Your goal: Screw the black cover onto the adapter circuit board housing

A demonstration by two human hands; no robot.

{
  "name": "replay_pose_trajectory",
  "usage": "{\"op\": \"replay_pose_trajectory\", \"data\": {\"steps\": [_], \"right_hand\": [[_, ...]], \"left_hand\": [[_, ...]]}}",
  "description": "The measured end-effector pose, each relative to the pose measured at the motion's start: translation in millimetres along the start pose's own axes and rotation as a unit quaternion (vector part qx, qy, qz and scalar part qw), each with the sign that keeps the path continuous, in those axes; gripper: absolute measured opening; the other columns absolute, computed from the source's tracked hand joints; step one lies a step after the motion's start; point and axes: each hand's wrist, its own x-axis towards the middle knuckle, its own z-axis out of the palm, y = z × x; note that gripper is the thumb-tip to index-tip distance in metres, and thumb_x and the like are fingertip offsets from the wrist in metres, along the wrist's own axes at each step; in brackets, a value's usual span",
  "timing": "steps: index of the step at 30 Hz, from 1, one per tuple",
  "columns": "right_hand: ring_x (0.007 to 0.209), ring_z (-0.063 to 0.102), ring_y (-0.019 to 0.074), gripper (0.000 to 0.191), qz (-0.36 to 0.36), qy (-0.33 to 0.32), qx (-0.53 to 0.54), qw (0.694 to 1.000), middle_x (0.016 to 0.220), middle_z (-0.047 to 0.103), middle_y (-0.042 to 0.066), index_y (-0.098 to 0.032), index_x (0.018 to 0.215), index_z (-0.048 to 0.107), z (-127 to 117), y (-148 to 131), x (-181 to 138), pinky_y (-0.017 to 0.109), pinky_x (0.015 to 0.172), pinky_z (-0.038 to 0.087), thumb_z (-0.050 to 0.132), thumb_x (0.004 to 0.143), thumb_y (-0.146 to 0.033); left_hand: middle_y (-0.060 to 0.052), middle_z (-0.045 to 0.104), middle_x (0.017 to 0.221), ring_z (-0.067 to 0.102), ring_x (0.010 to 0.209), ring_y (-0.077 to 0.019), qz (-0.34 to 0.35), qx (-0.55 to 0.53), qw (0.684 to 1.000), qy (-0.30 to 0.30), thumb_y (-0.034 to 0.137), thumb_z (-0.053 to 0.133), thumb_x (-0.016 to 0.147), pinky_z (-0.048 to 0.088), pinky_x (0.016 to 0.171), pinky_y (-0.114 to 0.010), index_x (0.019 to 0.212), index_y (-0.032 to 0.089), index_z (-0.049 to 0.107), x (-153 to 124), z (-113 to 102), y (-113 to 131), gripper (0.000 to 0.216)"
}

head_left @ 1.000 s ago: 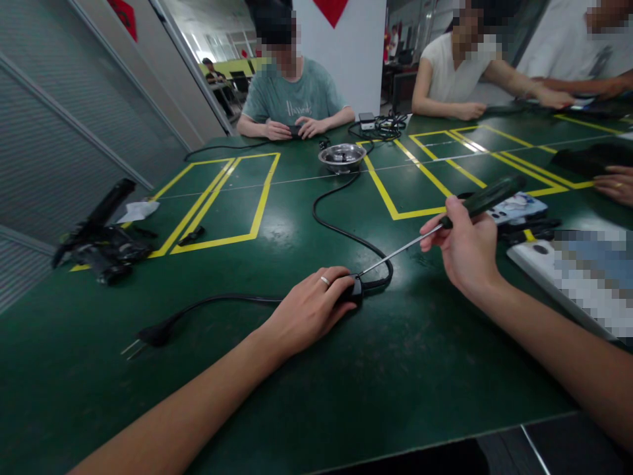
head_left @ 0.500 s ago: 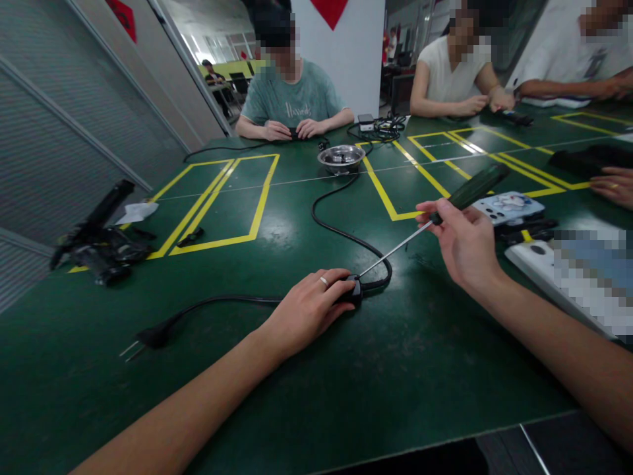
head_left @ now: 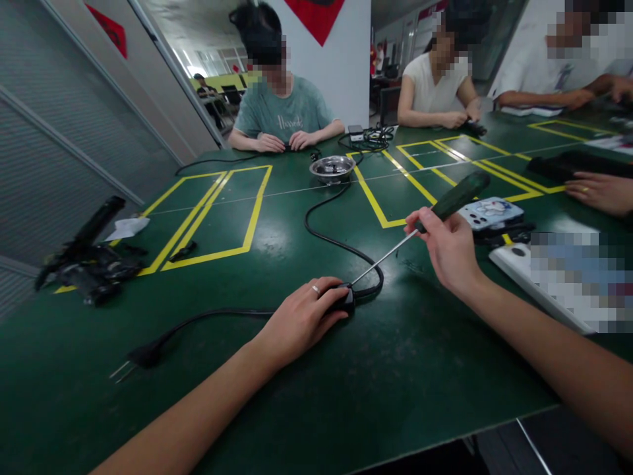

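Note:
On the green table, my left hand [head_left: 306, 313] is closed over a small black in-line cord box [head_left: 349, 300], holding it down with the fingers on top and the thumb at the near side. My right hand [head_left: 448, 247] grips a screwdriver [head_left: 457, 196] with a dark green handle. Its thin metal shaft slants down to the left, with the tip at the box's far right edge; the exact contact point is too small to tell. A black power cord [head_left: 217, 312] runs left from the box to a two-pin plug [head_left: 144, 356]. More cord curves away on the right.
A metal bowl [head_left: 332, 169] with small parts stands farther back. Black parts [head_left: 99, 267] lie at the left. A phone [head_left: 492, 214] and a white device [head_left: 539, 284] lie at the right, near another person's hand [head_left: 601, 192]. Several people sit around the table.
The whole view has shifted slightly, so things appear a little farther left and lower. My left hand stays on the cord box, and the screwdriver tip stays at its edge.

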Motion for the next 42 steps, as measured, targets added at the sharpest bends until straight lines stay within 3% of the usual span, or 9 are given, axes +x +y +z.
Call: {"op": "replay_pose_trajectory", "data": {"steps": [5,11,16,19,24,28,32,34,42], "right_hand": [[0.076,0.063,0.0164,0.016,0.006,-0.051,0.069,0.996,0.087,0.068,0.001,-0.025,0.098,0.064,0,-3,-3,0.036,0.075,0.051,0.06,0.083,-0.031],[0.071,0.062,0.0146,0.016,0.001,-0.004,-0.048,0.999,0.08,0.067,0.001,-0.022,0.078,0.064,-2,0,1,0.033,0.072,0.052,0.066,0.082,-0.037],[0.077,0.065,0.0159,0.016,0.038,-0.045,0.033,0.998,0.09,0.069,0.001,-0.024,0.096,0.062,-2,-2,2,0.035,0.074,0.054,0.059,0.083,-0.032],[0.076,0.063,0.0153,0.012,0.001,-0.027,-0.039,0.999,0.086,0.068,0.001,-0.022,0.085,0.064,-2,-4,2,0.032,0.07,0.053,0.068,0.079,-0.032],[0.071,0.063,0.0148,0.015,0.029,-0.051,0.017,0.998,0.088,0.069,0.001,-0.023,0.093,0.065,-2,-9,3,0.032,0.067,0.052,0.063,0.083,-0.035],[0.061,0.057,0.011,0.016,0.004,-0.046,-0.048,0.998,0.079,0.068,0.0,-0.022,0.083,0.066,-4,-11,5,0.026,0.055,0.047,0.069,0.08,-0.036],[0.059,0.056,0.0113,0.021,0.046,-0.096,0.013,0.994,0.084,0.069,0.001,-0.023,0.099,0.065,-3,-17,4,0.027,0.051,0.044,0.064,0.083,-0.037],[0.055,0.055,0.0107,0.02,0.044,-0.104,0.003,0.994,0.082,0.069,0.001,-0.022,0.097,0.066,-2,-19,3,0.027,0.049,0.042,0.065,0.082,-0.035],[0.037,0.041,0.0116,0.028,-0.096,0.095,-0.089,0.987,0.053,0.051,-0.005,-0.029,0.092,0.058,-6,-20,9,0.028,0.035,0.025,0.05,0.09,-0.056]], "left_hand": [[-0.011,0.053,0.13,0.057,0.112,-0.0232,-0.002,-0.002,1.0,0.001,0.033,0.051,0.097,0.052,0.096,-0.043,0.129,0.02,0.049,0,0,0,0.035],[-0.012,0.053,0.13,0.057,0.113,-0.0238,-0.001,-0.004,1.0,0.008,0.032,0.052,0.096,0.052,0.097,-0.044,0.13,0.02,0.048,1,0,1,0.036],[-0.011,0.053,0.13,0.058,0.111,-0.0236,-0.001,-0.002,1.0,0.01,0.032,0.052,0.096,0.053,0.094,-0.044,0.131,0.021,0.048,1,-1,1,0.037],[-0.011,0.053,0.129,0.057,0.112,-0.0231,-0.002,-0.001,1.0,0.01,0.032,0.052,0.096,0.053,0.095,-0.043,0.13,0.02,0.048,1,-1,1,0.036],[-0.011,0.053,0.13,0.057,0.113,-0.0223,-0.005,0.004,1.0,0.002,0.032,0.051,0.096,0.051,0.097,-0.041,0.13,0.02,0.048,1,-2,2,0.037],[-0.011,0.053,0.13,0.056,0.112,-0.0232,-0.006,0.006,1.0,-0.001,0.033,0.051,0.097,0.051,0.096,-0.042,0.131,0.02,0.048,1,-3,2,0.037],[-0.011,0.054,0.128,0.057,0.11,-0.0244,-0.009,0.006,1.0,-0.001,0.033,0.05,0.097,0.051,0.094,-0.044,0.131,0.021,0.048,2,-4,3,0.037],[-0.011,0.054,0.128,0.057,0.11,-0.0248,-0.01,0.008,1.0,-0.004,0.034,0.05,0.097,0.051,0.093,-0.044,0.132,0.021,0.048,2,-5,3,0.037],[-0.012,0.055,0.127,0.057,0.11,-0.0251,-0.007,0.019,1.0,-0.01,0.034,0.049,0.097,0.051,0.093,-0.044,0.133,0.021,0.049,2,-6,4,0.038]]}}
